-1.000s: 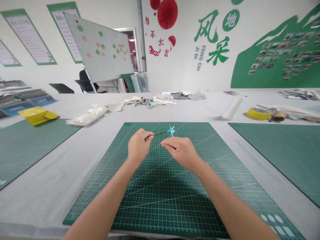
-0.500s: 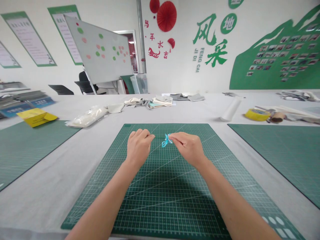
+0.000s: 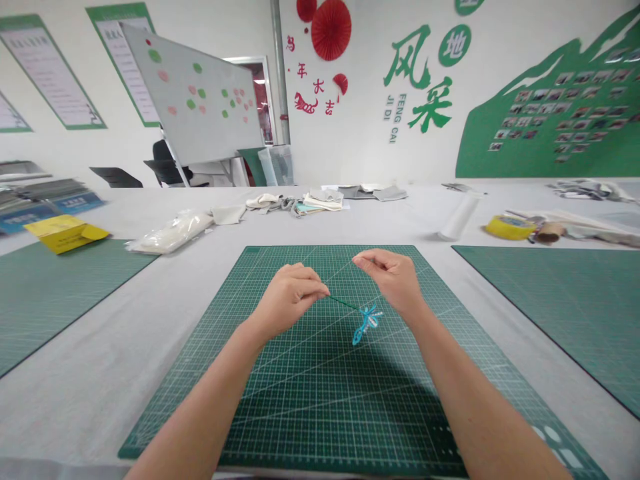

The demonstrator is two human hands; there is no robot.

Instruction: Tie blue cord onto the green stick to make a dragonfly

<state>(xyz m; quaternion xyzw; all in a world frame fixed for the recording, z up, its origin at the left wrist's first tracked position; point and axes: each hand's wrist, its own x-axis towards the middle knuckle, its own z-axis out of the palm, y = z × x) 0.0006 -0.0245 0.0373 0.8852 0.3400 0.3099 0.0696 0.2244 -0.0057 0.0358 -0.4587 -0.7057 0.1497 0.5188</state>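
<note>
My left hand [image 3: 295, 293] is closed in a pinch on the thin green stem of a small blue flower [image 3: 369, 319]. The stem runs to the right and slightly down from my fingertips. At its far end the looped blue and white petals hang above the green cutting mat [image 3: 300, 400]. Up and to the right of the flower, my right hand [image 3: 390, 277] is pinched shut, apart from the petals. A faint pale line shows between the two hands; whether it is a thread or a line on the mat, I cannot tell.
More cutting mats lie to the left [image 3: 65, 293] and right [image 3: 560, 300]. Behind are a plastic-wrapped packet [image 3: 173, 232], a yellow box [image 3: 65, 233], fabric scraps [image 3: 323, 200], a white roll [image 3: 460, 217] and yellow tape [image 3: 510, 227].
My right hand has let go of the flower head and moved up and right. My left hand has moved right and down, and the flower now hangs lower, tilted from its stem.
</note>
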